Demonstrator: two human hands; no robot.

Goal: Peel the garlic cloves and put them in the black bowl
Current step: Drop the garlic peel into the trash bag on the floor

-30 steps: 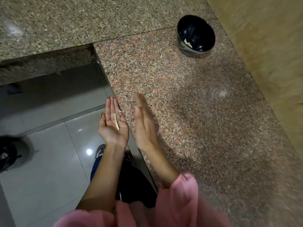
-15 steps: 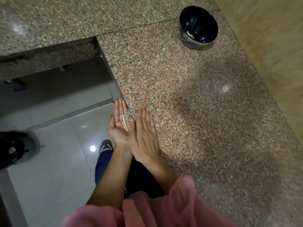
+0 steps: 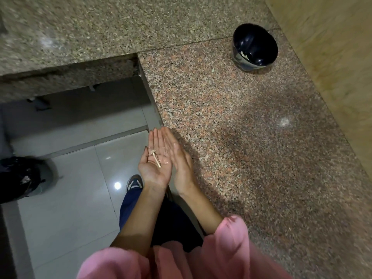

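Closest, our left hand (image 3: 155, 168) lay flat, fingers straight, cradling garlic skin scraps (image 3: 155, 157); our right hand (image 3: 179, 158), fingers straight, touched its edge. Best kept level. Farther, the black bowl (image 3: 255, 47) waited on the granite counter (image 3: 231, 127).

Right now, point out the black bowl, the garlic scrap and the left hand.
black bowl (image 3: 261, 35): head view, inner wall.
garlic scrap (image 3: 155, 157): head view, its thin stem.
left hand (image 3: 155, 168): head view, open palm.
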